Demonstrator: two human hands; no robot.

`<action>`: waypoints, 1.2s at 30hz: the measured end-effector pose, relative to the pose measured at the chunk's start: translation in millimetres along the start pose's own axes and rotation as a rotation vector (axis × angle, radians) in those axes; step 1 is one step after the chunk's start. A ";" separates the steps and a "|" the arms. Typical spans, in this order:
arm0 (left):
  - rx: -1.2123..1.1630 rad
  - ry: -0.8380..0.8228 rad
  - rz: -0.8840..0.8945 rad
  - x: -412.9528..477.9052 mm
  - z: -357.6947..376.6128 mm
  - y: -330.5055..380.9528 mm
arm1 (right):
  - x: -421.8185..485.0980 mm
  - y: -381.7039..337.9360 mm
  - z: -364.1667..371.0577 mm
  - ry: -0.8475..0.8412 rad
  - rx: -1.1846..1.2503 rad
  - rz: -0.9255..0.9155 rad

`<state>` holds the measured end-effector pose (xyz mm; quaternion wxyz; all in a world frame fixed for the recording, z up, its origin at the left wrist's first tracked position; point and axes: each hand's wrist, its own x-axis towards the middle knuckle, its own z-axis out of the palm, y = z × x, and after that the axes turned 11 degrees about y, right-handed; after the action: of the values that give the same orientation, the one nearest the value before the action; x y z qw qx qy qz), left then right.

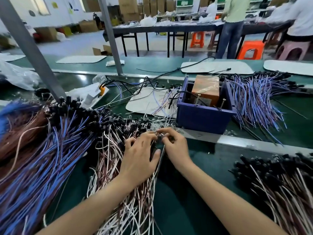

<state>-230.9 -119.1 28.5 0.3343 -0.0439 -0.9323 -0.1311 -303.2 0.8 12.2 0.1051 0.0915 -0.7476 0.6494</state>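
My left hand (140, 155) lies on a heap of white and brown wires (118, 184) with black end pieces, its fingers curled and its thumb on a thin wire. My right hand (176, 146) is right beside it, fingers bent. Both hands' fingertips meet at a small clear part with a black end piece (160, 134), pinching it between them. The thin wire (160, 160) runs down from that spot between my hands.
A blue bin (205, 114) holding an orange block stands just beyond my hands. Blue wire bundles lie at left (42, 158) and at back right (254, 102). Another white and brown wire heap (279, 184) lies at right. A grey post (33, 53) rises at left. People stand at far tables.
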 end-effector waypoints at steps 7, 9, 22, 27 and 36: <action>0.216 -0.043 0.062 -1.1 2.3 3.7 | -2.4 1.0 -3.3 0.077 0.080 0.034; 0.200 -0.098 0.004 0.7 0.7 5.1 | -3.6 1.7 -4.5 0.082 0.104 0.073; -0.213 0.099 -0.184 13.4 -4.4 2.2 | -7.8 -4.5 -32.7 -0.140 0.124 0.296; -0.120 0.055 -0.245 17.0 -5.7 8.2 | -11.8 -5.6 -40.3 -0.209 0.083 0.340; 0.081 -0.332 -0.299 51.6 5.0 21.2 | -17.4 -12.8 -45.2 -0.315 0.135 0.284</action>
<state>-270.2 -97.7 62.0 0.1544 0.0874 -0.9752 -0.1326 -281.3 43.8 25.7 -0.1118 0.0925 -0.7151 0.6838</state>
